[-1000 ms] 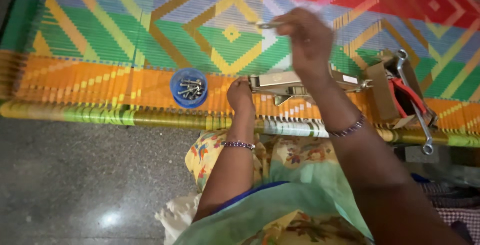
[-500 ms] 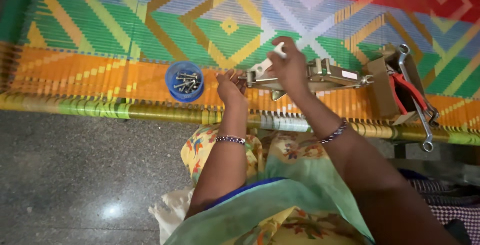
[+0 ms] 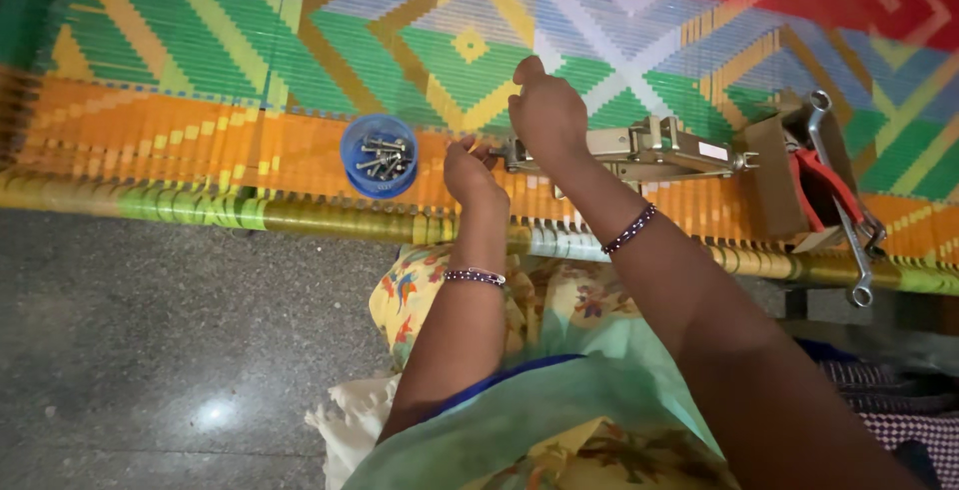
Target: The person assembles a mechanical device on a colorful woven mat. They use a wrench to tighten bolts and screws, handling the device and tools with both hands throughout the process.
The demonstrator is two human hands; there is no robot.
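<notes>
**A:** Where is the metal assembly relative to the hands?

**B:** The metal hinged assembly (image 3: 649, 148) lies on the colourful woven cot surface (image 3: 200, 70), its long axis running left to right. The right hand (image 3: 547, 112) rests over its left end, fingers curled down; what they pinch is hidden. The left hand (image 3: 472, 172) sits just beside that end, fingertips bunched, possibly on something small, though I cannot tell.

**A:** Anything else close?

**B:** A blue cup of screws (image 3: 380, 155) stands just left of the left hand. A spanner (image 3: 837, 200) lies well right.
</notes>
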